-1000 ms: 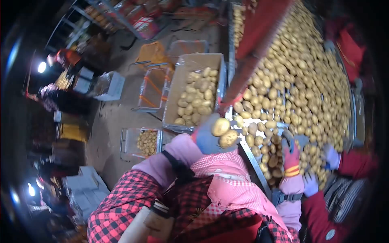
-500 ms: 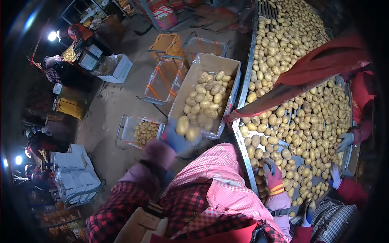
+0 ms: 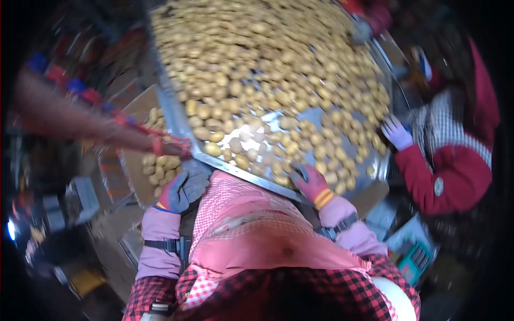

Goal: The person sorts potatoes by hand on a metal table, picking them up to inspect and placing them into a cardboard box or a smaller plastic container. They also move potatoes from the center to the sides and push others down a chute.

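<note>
My left hand (image 3: 187,186), in a grey and red glove, is beside the near left corner of the metal table (image 3: 243,174), above the side of the cardboard box (image 3: 136,174). Its fingers are loosely bent and apart, and no potato shows in it. At the table's near edge, my right hand (image 3: 310,182) reaches over the rim among the potatoes (image 3: 289,147), its thumb and fingers apart. Potatoes also lie in the box (image 3: 160,171). Motion blurs the picture.
A dark red wrapped bar (image 3: 101,117) slants in from the left to the table corner. At the right a co-worker (image 3: 452,160) has one gloved hand (image 3: 397,134) by the potatoes. Another person's gloved hand (image 3: 361,31) is at the far edge. A green crate (image 3: 415,262) stands lower right.
The view has turned toward the table. My left hand, earlier over the box with potatoes, is now at the table corner without them. My right hand remains at the table's near edge.
</note>
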Tool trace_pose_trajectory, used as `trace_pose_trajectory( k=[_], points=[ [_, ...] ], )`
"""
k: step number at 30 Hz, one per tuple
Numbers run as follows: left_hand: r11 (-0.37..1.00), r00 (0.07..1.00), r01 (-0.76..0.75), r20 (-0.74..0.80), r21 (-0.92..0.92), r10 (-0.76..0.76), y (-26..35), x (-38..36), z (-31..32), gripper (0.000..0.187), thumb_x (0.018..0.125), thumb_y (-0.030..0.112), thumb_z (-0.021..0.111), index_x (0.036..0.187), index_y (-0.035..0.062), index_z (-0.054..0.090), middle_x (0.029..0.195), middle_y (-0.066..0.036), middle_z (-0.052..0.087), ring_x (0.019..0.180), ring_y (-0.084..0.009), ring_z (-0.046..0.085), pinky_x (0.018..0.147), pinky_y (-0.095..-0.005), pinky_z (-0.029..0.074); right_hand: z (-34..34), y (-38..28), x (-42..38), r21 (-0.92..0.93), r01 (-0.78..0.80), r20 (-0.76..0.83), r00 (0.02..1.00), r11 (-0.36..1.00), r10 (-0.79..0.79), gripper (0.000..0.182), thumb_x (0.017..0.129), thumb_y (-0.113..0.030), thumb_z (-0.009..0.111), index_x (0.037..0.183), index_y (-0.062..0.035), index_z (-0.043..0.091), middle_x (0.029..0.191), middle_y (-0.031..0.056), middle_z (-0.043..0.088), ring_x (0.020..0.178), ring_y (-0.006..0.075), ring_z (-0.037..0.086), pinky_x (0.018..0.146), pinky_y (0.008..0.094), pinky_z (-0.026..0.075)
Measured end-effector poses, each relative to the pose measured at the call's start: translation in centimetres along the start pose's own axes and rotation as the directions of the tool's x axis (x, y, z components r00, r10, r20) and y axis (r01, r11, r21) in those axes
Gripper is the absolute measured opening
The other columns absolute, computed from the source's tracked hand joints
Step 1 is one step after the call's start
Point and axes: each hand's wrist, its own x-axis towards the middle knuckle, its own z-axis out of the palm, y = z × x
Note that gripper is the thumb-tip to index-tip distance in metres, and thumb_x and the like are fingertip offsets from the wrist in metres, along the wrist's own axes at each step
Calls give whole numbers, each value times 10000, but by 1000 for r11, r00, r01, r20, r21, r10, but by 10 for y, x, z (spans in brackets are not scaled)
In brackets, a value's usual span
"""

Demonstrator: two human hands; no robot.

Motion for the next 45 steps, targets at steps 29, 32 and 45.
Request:
trace_pose_trajectory(
  k=[29,32,45],
  points=[
    [-569,752,-479,647,669,126,-61,169,117,656,765,397,693,1335,119,525,1381,-204,451,1317,-445,346,1117,-555,217,43,66,-167,176,-249,-405,864,952,301,495,851,-114,612,1333,-48,519,1205,202,611,1098,381,598,967,420,477],
    [-622,706,-289,601,728,375,-42,139,92,593,788,371,679,1314,131,548,1377,-181,463,1316,-435,358,1119,-560,208,11,49,-131,72,-97,-406,906,993,118,467,867,-96,591,1326,-46,527,1244,204,591,1110,384,593,968,424,478],
    [-538,746,-202,484,819,457,-47,105,59,484,802,316,644,1241,117,604,1279,-124,564,1259,-360,453,1095,-581,232,-13,-10,200,-590,323,-161,851,740,-500,489,843,-262,619,1328,-233,558,1412,152,445,1293,344,431,1060,448,372]
  ],
)
